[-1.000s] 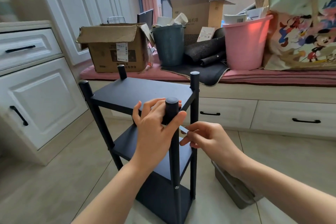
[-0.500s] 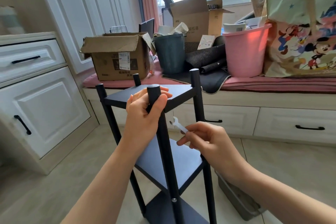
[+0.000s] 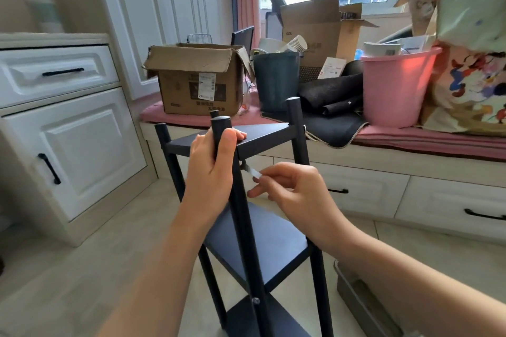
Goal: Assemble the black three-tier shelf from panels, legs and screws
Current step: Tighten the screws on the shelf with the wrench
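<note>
Since half a second ago, the right hand has carried the small wrench up against the near leg, just under the top panel; thumb and forefinger pinch its handle. Left hand wraps that leg near its cap. The black shelf stands upright on the floor.
</note>
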`<state>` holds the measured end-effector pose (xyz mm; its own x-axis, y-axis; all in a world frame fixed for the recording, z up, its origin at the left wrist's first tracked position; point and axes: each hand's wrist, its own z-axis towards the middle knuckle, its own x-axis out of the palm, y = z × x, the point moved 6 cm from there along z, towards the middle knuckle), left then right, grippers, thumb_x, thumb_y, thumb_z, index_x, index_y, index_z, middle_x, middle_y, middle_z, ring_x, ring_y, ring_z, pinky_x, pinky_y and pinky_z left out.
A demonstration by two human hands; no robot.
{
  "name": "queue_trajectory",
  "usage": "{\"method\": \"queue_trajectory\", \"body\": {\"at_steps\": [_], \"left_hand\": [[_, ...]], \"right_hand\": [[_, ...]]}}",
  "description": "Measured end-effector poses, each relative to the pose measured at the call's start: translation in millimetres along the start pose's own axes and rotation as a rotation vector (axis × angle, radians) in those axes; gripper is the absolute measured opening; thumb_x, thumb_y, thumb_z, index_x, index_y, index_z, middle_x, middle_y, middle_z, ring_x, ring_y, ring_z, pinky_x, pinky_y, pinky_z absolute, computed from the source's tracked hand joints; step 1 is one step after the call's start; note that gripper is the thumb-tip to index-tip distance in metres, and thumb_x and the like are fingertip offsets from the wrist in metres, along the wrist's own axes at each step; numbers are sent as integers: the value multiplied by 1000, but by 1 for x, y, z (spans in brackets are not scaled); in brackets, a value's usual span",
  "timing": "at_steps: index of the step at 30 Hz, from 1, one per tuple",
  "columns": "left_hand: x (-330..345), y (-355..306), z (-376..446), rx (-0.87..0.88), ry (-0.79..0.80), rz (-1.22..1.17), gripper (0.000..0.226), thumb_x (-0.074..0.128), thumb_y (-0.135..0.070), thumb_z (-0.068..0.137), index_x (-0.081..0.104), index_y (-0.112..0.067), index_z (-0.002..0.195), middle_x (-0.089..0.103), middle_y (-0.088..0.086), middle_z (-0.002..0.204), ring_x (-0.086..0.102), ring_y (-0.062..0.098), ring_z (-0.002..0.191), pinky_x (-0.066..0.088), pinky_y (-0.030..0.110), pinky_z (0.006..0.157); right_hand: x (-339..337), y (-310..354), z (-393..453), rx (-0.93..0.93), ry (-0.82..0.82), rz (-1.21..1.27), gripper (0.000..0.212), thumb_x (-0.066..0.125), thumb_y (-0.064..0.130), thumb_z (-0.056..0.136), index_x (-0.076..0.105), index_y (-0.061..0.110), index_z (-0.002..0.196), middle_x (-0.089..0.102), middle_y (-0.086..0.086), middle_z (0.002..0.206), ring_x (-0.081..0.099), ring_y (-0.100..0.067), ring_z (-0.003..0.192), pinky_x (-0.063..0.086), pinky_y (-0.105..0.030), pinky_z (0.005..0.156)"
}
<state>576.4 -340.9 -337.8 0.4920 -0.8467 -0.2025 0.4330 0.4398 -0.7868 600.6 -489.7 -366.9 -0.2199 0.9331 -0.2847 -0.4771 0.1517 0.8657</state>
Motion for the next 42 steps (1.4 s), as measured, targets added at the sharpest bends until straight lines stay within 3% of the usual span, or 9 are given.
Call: {"method": "queue_trajectory", "body": {"at_steps": [5,11,15,24,27,31,33,37,42], "left_hand": [[3,1,-1,17,35,-17,52,33,-62,92,67,-25,106,67,-3,113,56,15,117,43,32,103],[1,3,1,1,40,-83,51,36,-52,97,70,-15,106,68,5,111,61,16,112,45,15,95],[5,1,0,5,54,-87,40,38,-53,99,68,-26,99,69,3,111,62,14,111,46,19,96],[7,2,1,-6,32,-84,32,39,-45,102,67,-29,96,69,3,112,61,17,113,45,20,97],[5,1,1,-16,20,-87,33,38,-48,98,66,-32,92,70,1,111,62,15,111,44,16,94],[2,1,3,-16,12,-80,32,38,-49,98,66,-34,92,70,-1,109,62,14,110,44,17,93],[2,1,3,-18,7,-70,33,39,-49,102,67,-33,93,70,-5,107,62,11,110,43,11,91],[5,1,3,-14,16,-57,38,36,-51,97,67,-30,96,70,-7,106,60,10,110,41,6,89],[6,1,2,-17,17,-56,42,35,-55,92,67,-29,97,68,-3,109,59,11,111,39,4,87]], "right_hand": [[9,-6,-3,-58,-14,71,12,61,7,95,70,15,94,76,5,79,72,-8,82,55,-26,78],[4,-8,-3,-89,-73,128,13,60,6,97,69,16,97,76,6,81,72,-8,83,53,-28,73],[6,-7,0,-117,-72,119,13,59,5,97,69,12,100,75,7,84,71,-4,83,52,-17,68],[7,-5,3,-179,-83,30,22,61,7,96,67,28,100,74,13,86,70,0,86,48,-11,67],[6,-3,6,-187,-78,-15,18,62,7,95,69,23,102,75,12,85,69,0,84,52,-15,68],[5,1,12,-157,-4,-40,20,60,5,95,71,22,96,76,9,80,72,-15,85,54,-51,78],[4,0,14,-125,7,-33,26,60,5,95,70,28,86,74,9,74,70,-29,83,52,-55,77],[5,-2,12,-161,-10,-77,23,61,6,95,70,25,87,73,10,72,69,-20,75,52,-47,75],[8,-8,11,-159,-15,-90,15,63,13,95,67,27,96,74,16,80,70,-6,84,52,-29,72]]}}
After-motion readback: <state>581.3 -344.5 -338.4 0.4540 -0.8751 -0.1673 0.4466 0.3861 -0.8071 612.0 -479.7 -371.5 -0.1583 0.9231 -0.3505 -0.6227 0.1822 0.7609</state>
